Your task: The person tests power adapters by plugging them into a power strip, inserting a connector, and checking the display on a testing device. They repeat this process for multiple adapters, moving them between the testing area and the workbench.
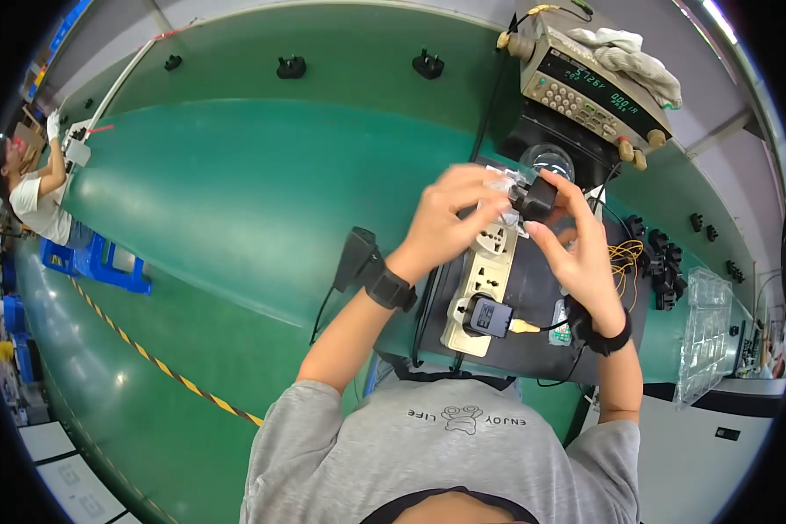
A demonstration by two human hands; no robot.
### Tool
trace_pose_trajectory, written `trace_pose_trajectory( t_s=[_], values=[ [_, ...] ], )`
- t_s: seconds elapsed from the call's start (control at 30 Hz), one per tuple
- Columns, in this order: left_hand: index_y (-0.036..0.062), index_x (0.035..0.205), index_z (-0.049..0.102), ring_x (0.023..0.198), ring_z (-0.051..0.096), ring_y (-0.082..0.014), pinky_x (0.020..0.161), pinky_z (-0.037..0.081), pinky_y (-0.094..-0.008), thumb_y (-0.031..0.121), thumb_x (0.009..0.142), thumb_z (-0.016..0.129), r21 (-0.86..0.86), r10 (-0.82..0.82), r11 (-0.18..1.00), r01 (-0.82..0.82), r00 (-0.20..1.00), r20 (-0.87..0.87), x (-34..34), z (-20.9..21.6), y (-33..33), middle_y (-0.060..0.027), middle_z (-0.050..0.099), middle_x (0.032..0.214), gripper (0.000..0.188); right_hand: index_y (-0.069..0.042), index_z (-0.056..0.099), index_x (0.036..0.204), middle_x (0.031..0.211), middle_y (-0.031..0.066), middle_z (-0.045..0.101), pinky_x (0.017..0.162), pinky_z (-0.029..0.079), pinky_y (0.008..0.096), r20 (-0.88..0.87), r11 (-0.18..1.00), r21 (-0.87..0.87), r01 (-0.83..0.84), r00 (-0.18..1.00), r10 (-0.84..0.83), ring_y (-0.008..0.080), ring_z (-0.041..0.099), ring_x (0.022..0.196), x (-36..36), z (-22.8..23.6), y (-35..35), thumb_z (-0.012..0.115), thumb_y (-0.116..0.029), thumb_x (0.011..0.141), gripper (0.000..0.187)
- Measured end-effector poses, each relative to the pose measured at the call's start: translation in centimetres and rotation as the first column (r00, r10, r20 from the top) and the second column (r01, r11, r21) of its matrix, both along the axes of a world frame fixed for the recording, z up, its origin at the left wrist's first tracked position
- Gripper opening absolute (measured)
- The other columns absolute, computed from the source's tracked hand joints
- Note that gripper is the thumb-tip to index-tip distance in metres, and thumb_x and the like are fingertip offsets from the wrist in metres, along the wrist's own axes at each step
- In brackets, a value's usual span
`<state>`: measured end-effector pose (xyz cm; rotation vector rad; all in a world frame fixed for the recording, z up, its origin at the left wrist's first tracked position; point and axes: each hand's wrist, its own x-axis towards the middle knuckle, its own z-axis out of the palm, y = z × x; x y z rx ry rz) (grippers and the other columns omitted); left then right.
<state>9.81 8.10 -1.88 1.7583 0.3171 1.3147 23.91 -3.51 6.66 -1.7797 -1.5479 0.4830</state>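
Above the power strip (483, 279), my right hand (581, 253) is closed around a black power adapter (537, 201), thumb below and fingers over its far side. The adapter's prong end points left. My left hand (458, 214) meets that end with bent, slightly blurred fingers; what they pinch is hidden. A crinkled clear plastic piece (501, 184) shows beside these fingertips. On the cream multi-socket strip, another black adapter (489, 316) is plugged into the near end, a cable with a yellow connector (522, 326) joined to it.
A bench meter (585, 92) with a lit display stands at the back right, gloves (629, 61) on top. Several black plugs (664, 262) and a clear blister tray (706, 336) lie to the right, near yellow wires (624, 258). At far left sits another person (39, 188).
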Motion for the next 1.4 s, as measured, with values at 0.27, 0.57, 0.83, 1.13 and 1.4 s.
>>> trace_pose_trajectory(
  t_s=[0.27, 0.57, 0.83, 1.13, 1.4],
  values=[
    [0.0004, 0.091, 0.066, 0.074, 0.053, -0.0052, 0.064, 0.042, -0.0209, 0.015, 0.089, 0.061, -0.510, 0.272, 0.819, -0.264, 0.960, -0.060, -1.7, -0.8, 2.6, 0.0000, 0.064, 0.084, 0.015, -0.001, 0.050, 0.121, 0.101, 0.0172, 0.059, 0.078, 0.045, 0.0407, 0.402, 0.961, -0.185, -0.207, 0.876, 0.266, 0.0363, 0.055, 0.092, -1.0, 0.3, -0.8, 0.066, -0.003, 0.074, 0.050],
    [0.0022, 0.086, 0.066, 0.077, 0.057, -0.0119, 0.067, 0.044, -0.0256, 0.015, 0.086, 0.061, -0.447, 0.175, 0.876, -0.181, 0.983, -0.055, -1.4, -0.6, 1.9, -0.0043, 0.064, 0.085, 0.014, -0.001, 0.050, 0.126, 0.098, 0.0164, 0.061, 0.077, 0.047, 0.0400, 0.534, 0.939, -0.267, -0.219, 0.777, 0.333, 0.0336, 0.055, 0.088, -1.6, -0.4, 0.1, 0.066, -0.006, 0.075, 0.053],
    [0.0025, 0.095, 0.064, 0.089, 0.059, -0.0226, 0.079, 0.047, -0.0325, 0.012, 0.074, 0.072, 0.052, -0.216, 0.972, 0.228, 0.962, -0.167, -4.0, 1.4, -2.5, -0.0089, 0.063, 0.095, 0.024, -0.001, 0.060, 0.113, 0.097, 0.0161, 0.065, 0.075, 0.050, 0.0375, 0.453, 0.996, 0.033, -0.080, 0.890, 0.056, 0.0321, 0.061, 0.084, 0.2, -1.3, -5.5, 0.072, -0.020, 0.075, 0.044],
    [0.0029, 0.110, 0.059, 0.103, 0.056, -0.0251, 0.088, 0.044, -0.0351, 0.014, 0.066, 0.080, -0.031, -0.374, 0.897, 0.441, 0.719, -0.586, -6.1, 1.8, -6.6, -0.0104, 0.061, 0.110, 0.051, 0.001, 0.068, 0.086, 0.070, 0.0127, 0.061, 0.057, 0.045, 0.0338, 0.208, 0.999, -0.011, 0.051, 0.977, -0.048, 0.0278, 0.058, 0.061, 3.4, -3.0, -8.3, 0.069, -0.006, 0.074, 0.014],
    [0.0011, 0.109, 0.059, 0.101, 0.058, -0.0267, 0.084, 0.044, -0.0344, 0.015, 0.058, 0.085, 0.142, -0.190, 0.964, 0.226, 0.955, -0.229, -7.3, 5.2, -5.7, -0.0149, 0.063, 0.108, 0.058, 0.003, 0.067, 0.090, 0.075, 0.0132, 0.062, 0.057, 0.045, 0.0335, 0.148, 0.991, 0.128, 0.031, 0.988, -0.050, 0.0291, 0.059, 0.063, 3.5, -5.2, -5.0, 0.068, -0.006, 0.076, 0.016]
  ],
)
